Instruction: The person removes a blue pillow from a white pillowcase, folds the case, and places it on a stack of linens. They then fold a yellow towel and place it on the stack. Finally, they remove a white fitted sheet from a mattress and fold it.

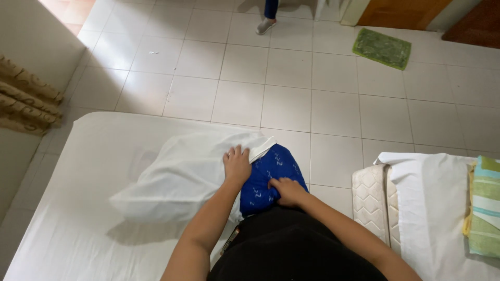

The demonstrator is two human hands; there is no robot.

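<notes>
A blue pillow [271, 171] with small white marks sticks partly out of a white pillowcase [177, 177] that lies on the bed's white sheet [88, 218]. My left hand [237, 164] presses flat on the pillowcase near its open end, fingers spread. My right hand [286, 191] rests on the exposed blue end, fingers curled into the fabric. Most of the pillow is hidden inside the case.
A second mattress [371, 200] with a white sheet and folded green and yellow cloths [484, 208] stands at the right. White tiled floor [291, 99] stretches beyond, with a green mat [382, 48] and another person's foot [265, 26] far off. A curtain [23, 99] hangs left.
</notes>
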